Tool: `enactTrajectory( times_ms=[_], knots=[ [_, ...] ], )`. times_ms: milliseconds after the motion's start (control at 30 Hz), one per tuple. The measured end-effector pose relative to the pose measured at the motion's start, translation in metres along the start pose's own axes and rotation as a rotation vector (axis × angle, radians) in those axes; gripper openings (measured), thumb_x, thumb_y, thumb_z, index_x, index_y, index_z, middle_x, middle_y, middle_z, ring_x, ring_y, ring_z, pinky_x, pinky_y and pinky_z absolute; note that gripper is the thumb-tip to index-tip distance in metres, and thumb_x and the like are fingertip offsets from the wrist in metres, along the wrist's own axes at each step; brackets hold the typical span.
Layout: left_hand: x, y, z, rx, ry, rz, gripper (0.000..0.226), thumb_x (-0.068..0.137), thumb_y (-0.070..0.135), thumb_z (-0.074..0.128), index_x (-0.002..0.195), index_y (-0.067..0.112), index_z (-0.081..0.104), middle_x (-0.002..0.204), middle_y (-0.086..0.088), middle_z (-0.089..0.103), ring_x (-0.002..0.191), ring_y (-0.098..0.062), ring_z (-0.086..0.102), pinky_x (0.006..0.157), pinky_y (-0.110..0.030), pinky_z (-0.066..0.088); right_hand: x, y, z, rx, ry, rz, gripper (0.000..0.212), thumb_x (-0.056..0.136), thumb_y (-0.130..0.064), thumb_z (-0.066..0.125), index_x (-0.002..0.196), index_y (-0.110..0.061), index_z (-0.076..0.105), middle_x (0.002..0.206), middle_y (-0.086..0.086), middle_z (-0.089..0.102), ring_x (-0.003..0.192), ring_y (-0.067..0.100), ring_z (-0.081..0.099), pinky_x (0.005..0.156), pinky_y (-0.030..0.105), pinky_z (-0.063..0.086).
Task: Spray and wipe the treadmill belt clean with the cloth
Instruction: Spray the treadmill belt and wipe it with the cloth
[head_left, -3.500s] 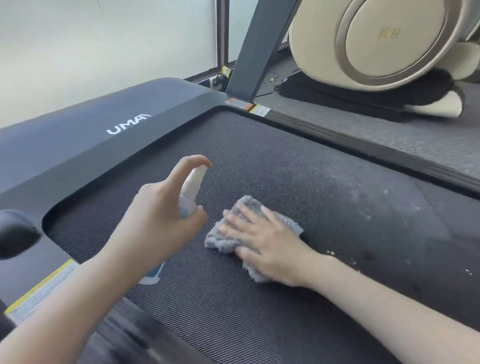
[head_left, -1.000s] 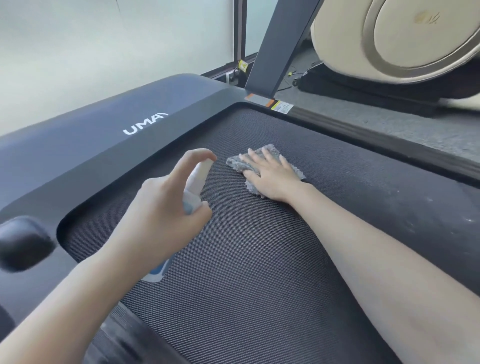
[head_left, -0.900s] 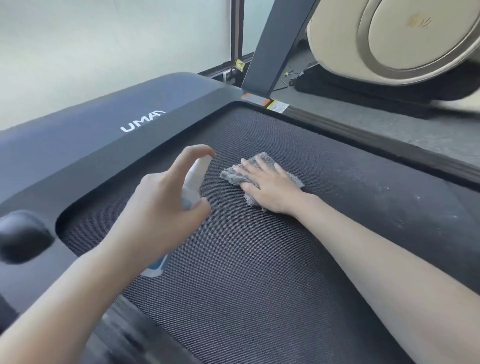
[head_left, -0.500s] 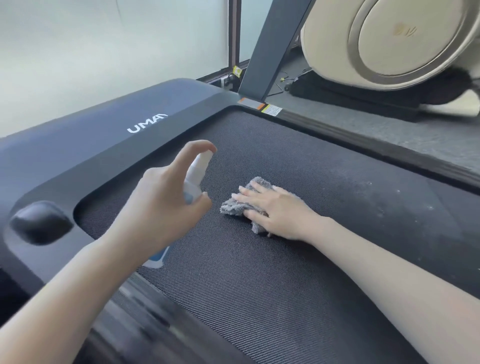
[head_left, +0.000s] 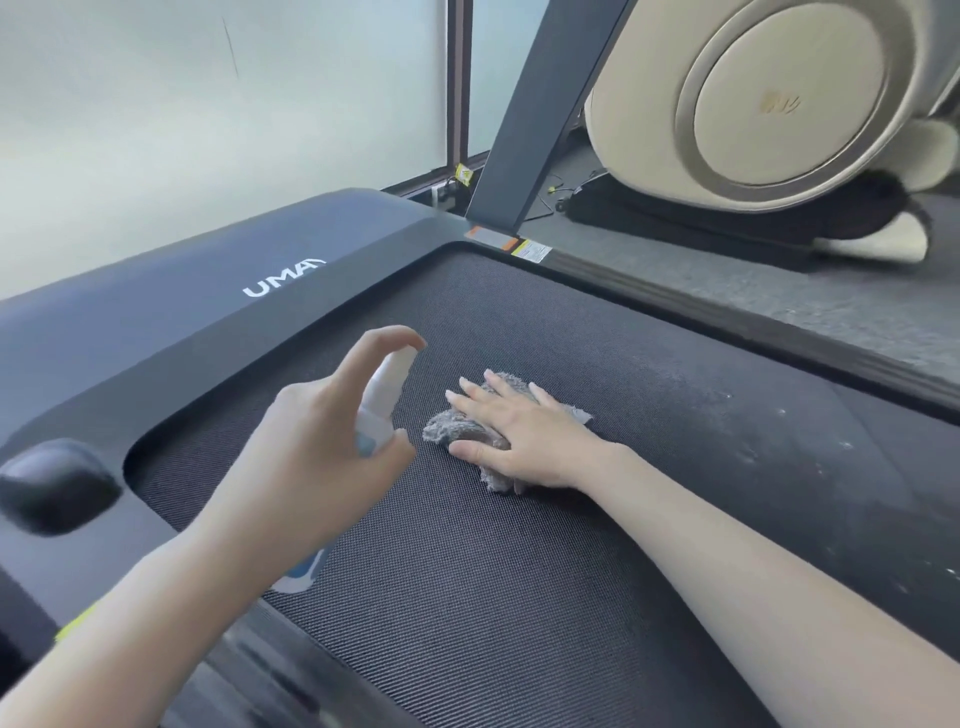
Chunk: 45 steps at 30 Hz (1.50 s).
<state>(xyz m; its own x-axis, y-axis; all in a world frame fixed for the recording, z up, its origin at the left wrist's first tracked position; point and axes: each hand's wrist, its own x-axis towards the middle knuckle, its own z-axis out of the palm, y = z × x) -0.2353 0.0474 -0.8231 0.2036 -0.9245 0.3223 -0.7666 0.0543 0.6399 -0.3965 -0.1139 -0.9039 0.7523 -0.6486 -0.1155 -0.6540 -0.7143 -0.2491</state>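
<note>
**A:** Head view. What is the left hand (head_left: 311, 452) doing?

**B:** It is gripping a small white spray bottle (head_left: 385, 395) at centre left of the frame. The fingers are curling round the bottle's body and the forefinger is arching over its top. The bottle is tilting toward the upper right, above the belt.

**A:** And the right hand (head_left: 524, 441)?

**B:** It is lying flat just right of centre, fingers straight and spread. It is pressing a bunched grey cloth (head_left: 449, 431) onto the treadmill belt (head_left: 519, 597). The cloth is showing past the fingers on the left and under the heel of the palm.

**A:** Where is the belt sitting?

**B:** The dark ribbed belt is filling the middle and lower right of the frame. White specks (head_left: 779, 415) are dotting it at the right, well apart from the cloth.

**A:** What is surrounding it?

**B:** A dark cover (head_left: 171, 332) lettered "UMA" is running along the upper left of the belt. A slanted post (head_left: 535, 130) is rising at top centre, with a warning label (head_left: 530, 253) at its foot. A cream, round-sided machine (head_left: 753, 93) is occupying the upper right.
</note>
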Motion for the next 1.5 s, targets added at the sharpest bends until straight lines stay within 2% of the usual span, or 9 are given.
enactTrajectory(
  times_ms=[100, 167, 333, 433, 500, 567, 667, 933, 1500],
  knots=[
    [0.0, -0.007, 0.0, 0.024, 0.005, 0.01, 0.06, 0.077, 0.013, 0.066, 0.116, 0.051, 0.041, 0.063, 0.0, 0.061, 0.06, -0.013, 0.057, 0.055, -0.036, 0.051, -0.007, 0.004, -0.003, 0.283, 0.079, 0.011, 0.078, 0.078, -0.077, 0.02, 0.147, -0.041, 0.016, 0.157, -0.016, 0.008, 0.143, 0.0, -0.002, 0.119, 0.044, -0.001],
    [0.001, -0.012, 0.0, 0.022, 0.006, 0.006, 0.06, 0.077, 0.014, 0.065, 0.117, 0.051, 0.041, 0.063, 0.001, 0.062, 0.056, -0.013, 0.057, 0.055, -0.04, 0.053, -0.008, 0.007, -0.003, 0.484, 0.216, 0.112, 0.07, 0.088, -0.067, 0.026, 0.148, -0.032, 0.023, 0.156, -0.013, 0.016, 0.143, 0.0, 0.005, 0.119, 0.042, 0.006],
    [0.004, -0.017, 0.004, -0.01, -0.006, 0.029, 0.06, 0.076, 0.014, 0.065, 0.118, 0.05, 0.042, 0.062, 0.0, 0.062, 0.059, -0.013, 0.057, 0.056, -0.037, 0.052, 0.009, 0.011, -0.001, 0.171, 0.189, 0.33, 0.057, 0.1, -0.039, 0.035, 0.149, -0.013, 0.022, 0.159, 0.001, 0.005, 0.146, 0.016, -0.003, 0.117, 0.037, 0.002],
    [0.006, -0.02, 0.004, -0.03, -0.016, 0.035, 0.06, 0.076, 0.013, 0.064, 0.118, 0.049, 0.042, 0.061, -0.001, 0.061, 0.057, -0.013, 0.055, 0.056, -0.036, 0.051, 0.012, 0.006, 0.002, 0.212, 0.258, 0.355, 0.05, 0.098, -0.033, 0.044, 0.141, -0.009, 0.036, 0.155, 0.005, 0.022, 0.146, 0.019, 0.007, 0.117, 0.039, 0.009],
    [0.007, -0.022, 0.004, -0.032, -0.02, 0.042, 0.061, 0.076, 0.011, 0.064, 0.119, 0.049, 0.042, 0.06, -0.002, 0.061, 0.056, -0.013, 0.055, 0.056, -0.035, 0.05, 0.009, 0.002, 0.0, 0.276, 0.391, 0.354, 0.036, 0.093, -0.028, 0.054, 0.125, -0.011, 0.049, 0.14, 0.005, 0.045, 0.138, 0.023, 0.03, 0.112, 0.04, 0.026],
    [0.007, -0.022, 0.005, -0.044, -0.032, 0.047, 0.06, 0.076, 0.011, 0.064, 0.119, 0.048, 0.043, 0.058, -0.002, 0.061, 0.055, -0.013, 0.054, 0.056, -0.036, 0.05, 0.003, -0.002, -0.005, 0.292, 0.511, 0.344, 0.02, 0.09, -0.021, 0.059, 0.107, -0.015, 0.051, 0.109, 0.0, 0.058, 0.111, 0.023, 0.053, 0.095, 0.036, 0.04],
    [0.009, -0.019, 0.006, -0.066, -0.051, 0.05, 0.06, 0.077, 0.01, 0.063, 0.118, 0.048, 0.042, 0.061, -0.004, 0.063, 0.054, -0.016, 0.056, 0.058, -0.041, 0.053, -0.008, -0.008, -0.017, 0.288, 0.606, 0.286, 0.014, 0.091, -0.016, 0.057, 0.097, -0.017, 0.044, 0.08, -0.009, 0.051, 0.082, 0.02, 0.054, 0.075, 0.032, 0.042],
    [0.009, 0.005, 0.015, -0.107, -0.106, 0.112, 0.059, 0.078, 0.01, 0.062, 0.117, 0.048, 0.04, 0.068, -0.005, 0.065, 0.058, -0.021, 0.06, 0.064, -0.042, 0.054, -0.06, -0.02, -0.053, 0.245, 0.867, 0.211, 0.011, 0.094, -0.015, 0.052, 0.102, -0.01, 0.044, 0.077, -0.014, 0.041, 0.074, 0.018, 0.049, 0.068, 0.035, 0.043],
    [-0.03, 0.072, 0.075, -0.05, -0.138, 0.227, 0.074, 0.081, 0.011, 0.063, 0.133, 0.055, 0.035, 0.068, 0.01, 0.06, 0.067, 0.0, 0.055, 0.067, -0.027, 0.043, -0.25, 0.052, -0.096, 0.122, 0.862, 0.314, 0.012, 0.092, -0.014, 0.055, 0.097, -0.014, 0.045, 0.087, 0.002, 0.057, 0.081, 0.021, 0.053, 0.07, 0.034, 0.04]
  ],
)
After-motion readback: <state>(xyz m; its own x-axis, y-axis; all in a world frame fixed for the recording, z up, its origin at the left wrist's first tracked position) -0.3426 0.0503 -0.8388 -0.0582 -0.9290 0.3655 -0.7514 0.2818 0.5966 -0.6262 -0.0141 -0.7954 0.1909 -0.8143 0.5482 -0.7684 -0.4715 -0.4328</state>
